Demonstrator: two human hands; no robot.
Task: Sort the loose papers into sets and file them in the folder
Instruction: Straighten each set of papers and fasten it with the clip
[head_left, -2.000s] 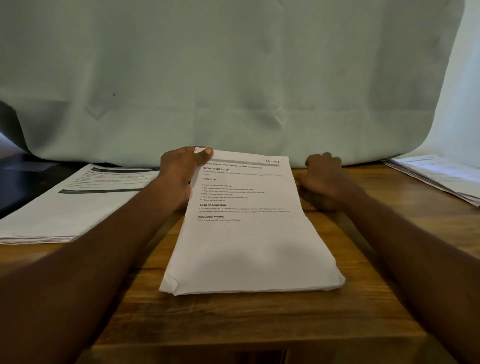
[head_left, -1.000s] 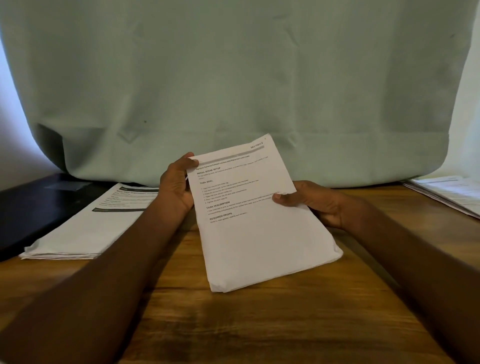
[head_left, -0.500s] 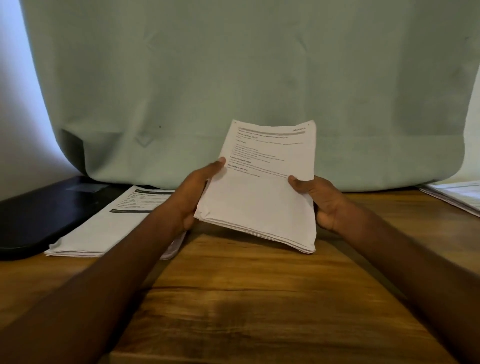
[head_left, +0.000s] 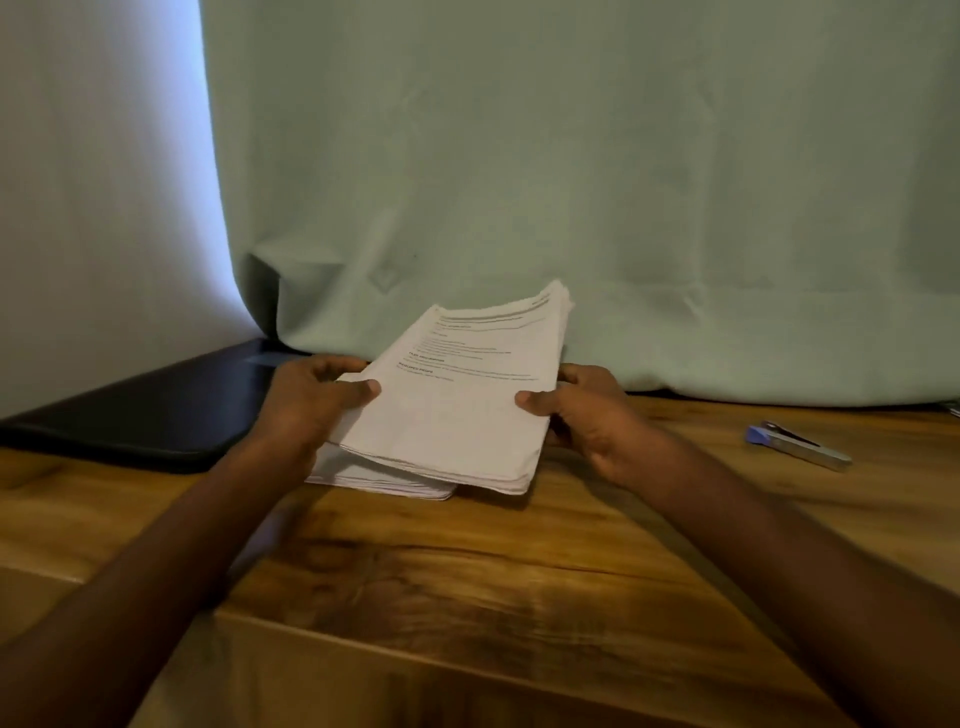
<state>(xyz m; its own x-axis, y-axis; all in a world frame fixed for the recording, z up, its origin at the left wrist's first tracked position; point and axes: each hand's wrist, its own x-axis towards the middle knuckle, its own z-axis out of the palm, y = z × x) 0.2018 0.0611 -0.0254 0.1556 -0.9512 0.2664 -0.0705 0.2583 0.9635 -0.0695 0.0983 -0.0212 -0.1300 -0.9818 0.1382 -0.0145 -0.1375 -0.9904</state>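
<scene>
1. Held stack (head_left: 457, 410): white printed sheets, rectangular, thick bundle w/ layered edges visible along near edge. Top sheet carries small black text lines & headings, too blurred to read. Stack is tilted, far end raised, near end low, at centre of scene.

2. Left hand (head_left: 311, 400): grips left edge of held stack; thumb lies flat on top sheet, fingers curled round the edge & under.

3. Right hand (head_left: 587, 410): grips right edge of held stack; thumb on top, fingers curled beneath.

4. Lower pile (head_left: 374, 475): second flat white paper pile, lies on table directly under left part of held stack. Only its near edge & a corner show; whether the two touch cannot be determined.

5. Folder (head_left: 156, 410): black, flat, smooth matte surface w/ rounded near corner. Lies at far left on table, just left of both paper piles.

6. Table (head_left: 467, 582): wood, warm brown, glossy, pronounced dark grain streaks; plank seam runs across near side.

7. Stapler (head_left: 797, 446): slim, elongated, metallic body w/ blue end. Lies at far right on table, well apart from papers.

8. Backdrop cloth (head_left: 571, 182): pale green fabric, soft creases, hangs behind table; its hem meets far table edge. Pale wall (head_left: 98, 182) shows to its left.
</scene>
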